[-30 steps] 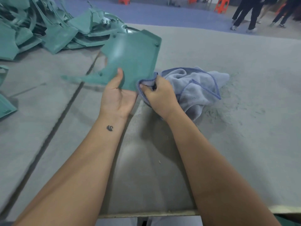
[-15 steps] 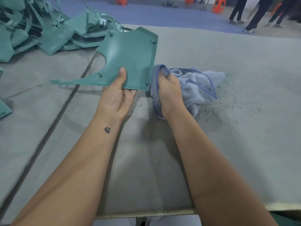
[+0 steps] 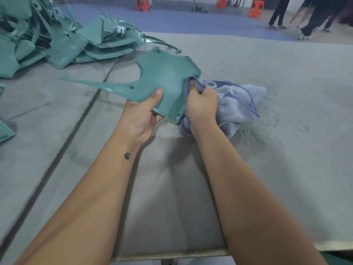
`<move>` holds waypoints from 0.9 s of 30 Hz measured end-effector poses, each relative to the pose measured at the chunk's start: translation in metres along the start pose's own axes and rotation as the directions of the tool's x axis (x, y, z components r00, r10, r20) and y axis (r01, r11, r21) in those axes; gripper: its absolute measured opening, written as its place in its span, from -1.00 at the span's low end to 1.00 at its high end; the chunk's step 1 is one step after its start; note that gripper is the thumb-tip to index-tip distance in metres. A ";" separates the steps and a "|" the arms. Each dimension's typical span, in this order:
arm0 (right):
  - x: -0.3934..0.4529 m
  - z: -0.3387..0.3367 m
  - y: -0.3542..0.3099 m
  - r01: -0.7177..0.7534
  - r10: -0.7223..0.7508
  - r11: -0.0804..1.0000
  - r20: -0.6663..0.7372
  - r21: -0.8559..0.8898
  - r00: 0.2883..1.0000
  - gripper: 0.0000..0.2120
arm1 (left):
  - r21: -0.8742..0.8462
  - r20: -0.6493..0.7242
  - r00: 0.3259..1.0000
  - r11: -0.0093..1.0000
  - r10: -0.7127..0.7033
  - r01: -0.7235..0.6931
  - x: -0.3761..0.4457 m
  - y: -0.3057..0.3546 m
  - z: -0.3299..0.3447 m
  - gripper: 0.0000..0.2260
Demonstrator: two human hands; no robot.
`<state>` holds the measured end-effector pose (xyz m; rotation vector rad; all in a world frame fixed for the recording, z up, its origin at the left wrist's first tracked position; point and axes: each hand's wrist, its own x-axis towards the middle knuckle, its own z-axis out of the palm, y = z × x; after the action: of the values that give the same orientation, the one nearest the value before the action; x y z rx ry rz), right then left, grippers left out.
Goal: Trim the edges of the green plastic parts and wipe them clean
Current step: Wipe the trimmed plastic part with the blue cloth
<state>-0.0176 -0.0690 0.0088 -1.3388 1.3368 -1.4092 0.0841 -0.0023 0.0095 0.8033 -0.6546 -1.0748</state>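
Left hand (image 3: 142,115) pinches green panel (image 3: 164,81) above grey table (image 3: 286,169), thumb on top; right hand (image 3: 202,104) clutches bunched blue cloth (image 3: 236,104) at its right edge—best wipe along the rim, panel braced firmly.

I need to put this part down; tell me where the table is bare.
Bare: the ribbed strip between the forearms, and the wide stretch right of the cloth. Crowded: the far-left pile of green parts; dust beside the cloth.

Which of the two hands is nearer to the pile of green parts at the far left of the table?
The left hand. It holds the green part on the side toward the pile; the right hand, gripping the cloth, is farther right.
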 end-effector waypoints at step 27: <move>-0.045 0.011 -0.006 0.690 -0.331 0.710 0.797 -0.143 0.506 -0.66 | -0.323 0.025 0.981 0.927 -0.193 0.190 -0.003 0.007 -0.010 -0.59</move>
<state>0.0009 -0.0267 0.0051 -2.4748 0.6989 -0.6933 0.0945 0.0050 0.0096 0.5910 -0.3820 -1.3173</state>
